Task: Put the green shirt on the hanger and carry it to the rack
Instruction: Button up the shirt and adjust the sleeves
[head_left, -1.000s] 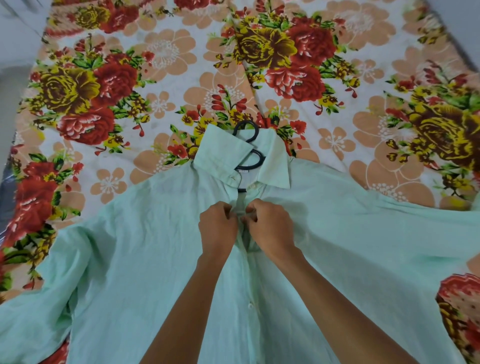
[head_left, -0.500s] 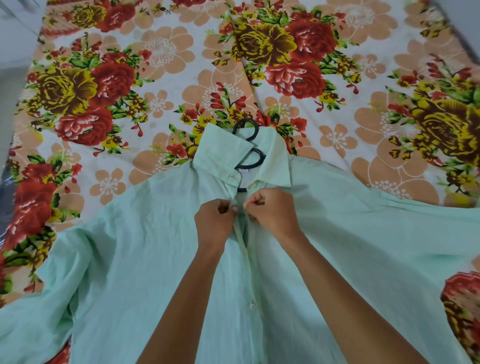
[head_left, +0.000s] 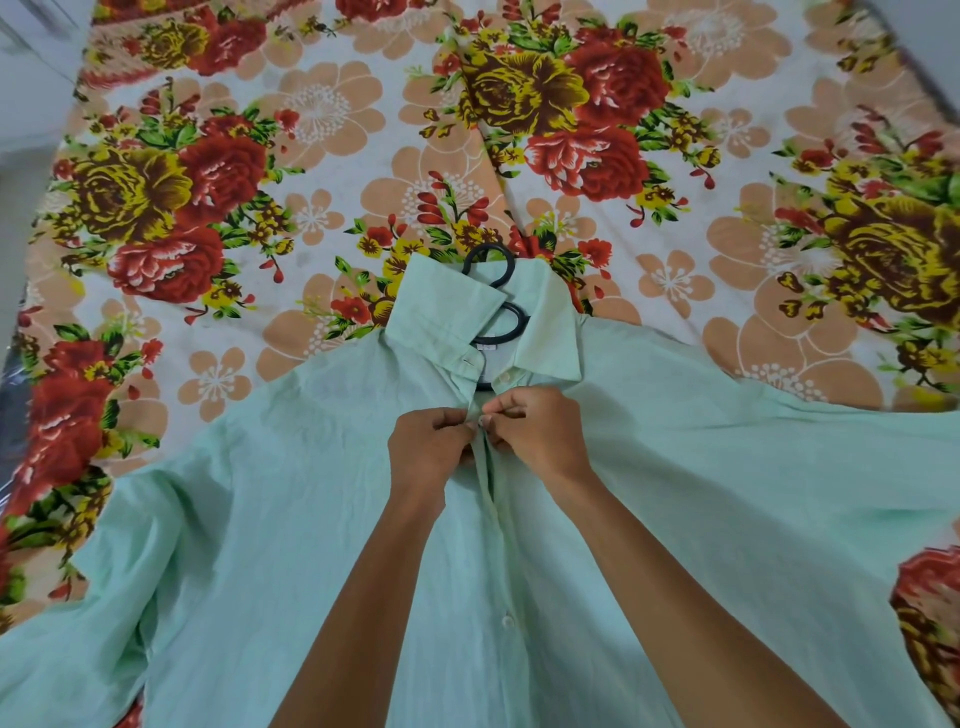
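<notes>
A pale green shirt (head_left: 270, 519) lies spread front-up on the flowered bedsheet (head_left: 332, 135), collar pointing away from me. A black hanger (head_left: 493, 270) sits inside it; only its hook and neck show through the open collar. My left hand (head_left: 428, 452) pinches the left edge of the button placket just below the collar. My right hand (head_left: 540, 436) pinches the right edge beside it, fingertips almost touching the left hand's. A white button (head_left: 506, 620) shows lower on the placket. The rack is not in view.
The bed's left edge (head_left: 21, 312) runs along the frame's left side, with pale floor beyond it. The shirt's sleeves spread out to both lower corners. The far half of the bedsheet lies bare of clothing.
Both hands have moved up the placket toward the collar, still pinching its two edges together. The shirt and hanger have stayed in place.
</notes>
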